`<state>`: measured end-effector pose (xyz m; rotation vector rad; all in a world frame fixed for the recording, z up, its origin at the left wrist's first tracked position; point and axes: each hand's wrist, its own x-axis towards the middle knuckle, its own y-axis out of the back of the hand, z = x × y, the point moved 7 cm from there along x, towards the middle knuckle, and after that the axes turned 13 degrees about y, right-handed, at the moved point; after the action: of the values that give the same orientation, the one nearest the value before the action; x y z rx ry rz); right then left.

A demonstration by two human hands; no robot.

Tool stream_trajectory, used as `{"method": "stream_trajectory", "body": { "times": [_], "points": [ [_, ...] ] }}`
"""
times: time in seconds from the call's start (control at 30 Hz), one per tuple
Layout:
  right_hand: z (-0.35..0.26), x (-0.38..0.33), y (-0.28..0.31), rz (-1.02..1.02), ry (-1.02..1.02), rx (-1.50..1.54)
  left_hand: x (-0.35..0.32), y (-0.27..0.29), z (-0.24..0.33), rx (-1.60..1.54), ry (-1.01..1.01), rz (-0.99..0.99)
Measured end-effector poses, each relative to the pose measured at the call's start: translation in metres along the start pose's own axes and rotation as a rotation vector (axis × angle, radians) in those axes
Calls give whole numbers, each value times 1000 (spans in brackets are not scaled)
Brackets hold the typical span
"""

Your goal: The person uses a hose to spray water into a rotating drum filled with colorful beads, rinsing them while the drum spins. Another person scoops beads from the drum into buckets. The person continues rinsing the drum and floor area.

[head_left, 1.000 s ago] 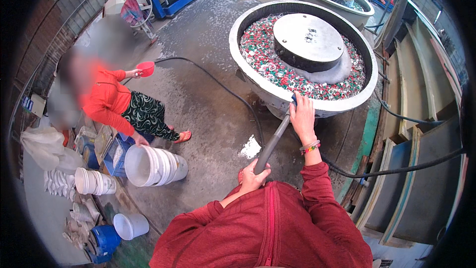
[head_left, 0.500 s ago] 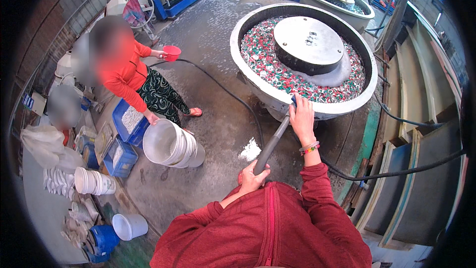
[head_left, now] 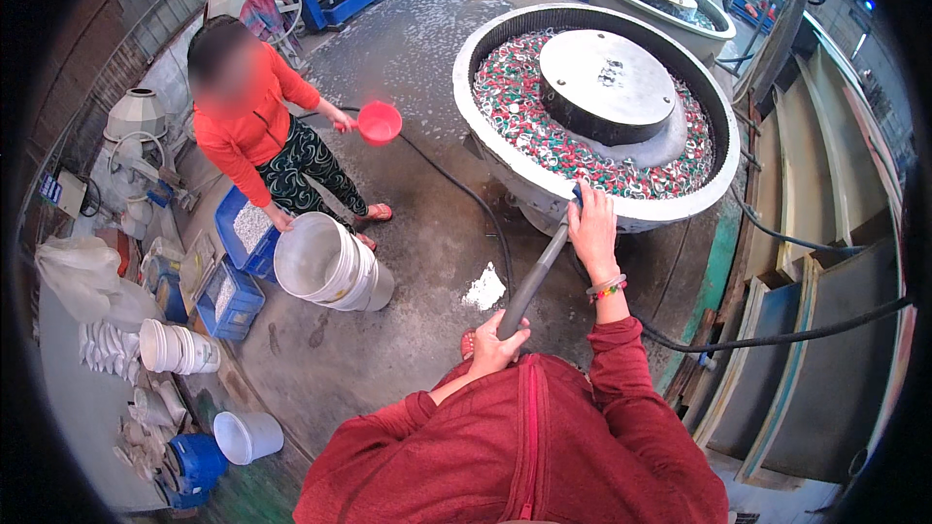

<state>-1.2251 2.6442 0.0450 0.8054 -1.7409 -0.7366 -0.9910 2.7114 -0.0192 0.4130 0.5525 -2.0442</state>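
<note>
My left hand (head_left: 497, 343) is closed round a thick dark hose (head_left: 533, 287), low in front of my jacket. Farther up, my right hand (head_left: 593, 231) grips the hose's upper end, where a small blue part shows beside the fingers. That end lies at the near rim of a big round tub (head_left: 670, 211). Many small red, green and white ring-like pieces (head_left: 511, 102) fill the tub around a raised pale disc (head_left: 604, 66). Whitish foam (head_left: 655, 148) lies against the disc's near side. No water stream can be made out at the hose end.
At left a co-worker in an orange top (head_left: 250, 121) holds a red dipper (head_left: 380, 123) and touches stacked white buckets (head_left: 361, 277). Blue crates (head_left: 233, 306) hold white pieces. A black hose (head_left: 466, 189) crosses the wet floor near a white heap (head_left: 484, 289). Panels (head_left: 835, 359) lean at right.
The co-worker's red dipper has swung right and tipped, so its round face shows more. The co-worker's head has shifted. Both my hands keep their hold on the hose, nearly unmoved.
</note>
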Motion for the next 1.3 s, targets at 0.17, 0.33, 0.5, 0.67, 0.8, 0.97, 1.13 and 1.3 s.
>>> {"method": "stream_trajectory", "body": {
  "times": [0.17, 0.33, 0.5, 0.67, 0.8, 0.97, 1.13, 1.3],
  "points": [
    [26, 21, -1, -12, -305, 33, 2, -45, 11, 248, -203, -18],
    [87, 36, 47, 388, -246, 138, -6, -103, 44, 293, -178, -295],
    [140, 13, 69, 697, -257, 1275, -16, -119, 37, 377, -136, -460],
    [150, 9, 70, 599, -233, 1456, -19, -129, 31, 418, -154, -533],
    [157, 5, 72, 691, -346, 1216, -15, -133, 36, 437, -138, -516],
    [151, 0, 70, 666, -495, 847, -8, -138, 29, 461, -157, -534],
    [190, -32, 13, 542, -843, 1205, 3, -138, 11, 574, -78, -561],
    [166, -57, -15, 413, -1103, 1558, 5, -130, 12, 566, -58, -541]
  ]
}}
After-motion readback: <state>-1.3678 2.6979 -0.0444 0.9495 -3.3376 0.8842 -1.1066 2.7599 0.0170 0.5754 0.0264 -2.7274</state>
